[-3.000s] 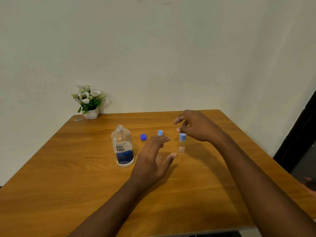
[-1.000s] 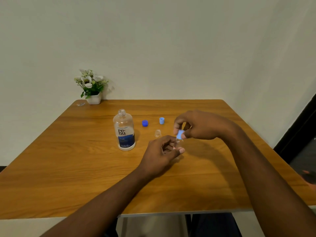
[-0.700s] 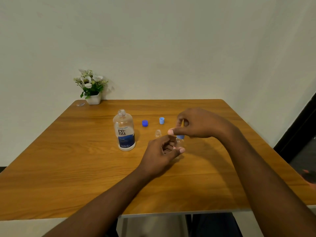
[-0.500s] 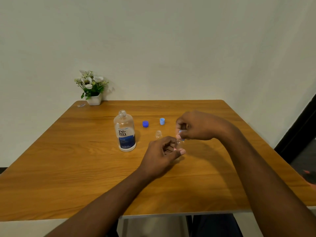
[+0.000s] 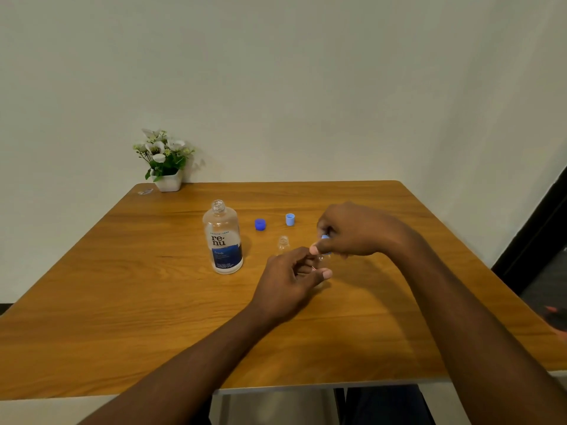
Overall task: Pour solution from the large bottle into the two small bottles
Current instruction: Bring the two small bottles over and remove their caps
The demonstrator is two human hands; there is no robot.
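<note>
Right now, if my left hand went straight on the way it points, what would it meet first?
The left hand grips the small bottle; pushing on, it would likely meet the right hand pinching the light blue cap, though depth is unclear.

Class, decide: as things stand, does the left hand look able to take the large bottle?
Likely not yet: the left hand grips the capped small bottle while the right hand pinches its cap; otherwise the large bottle stands unobstructed.
</note>
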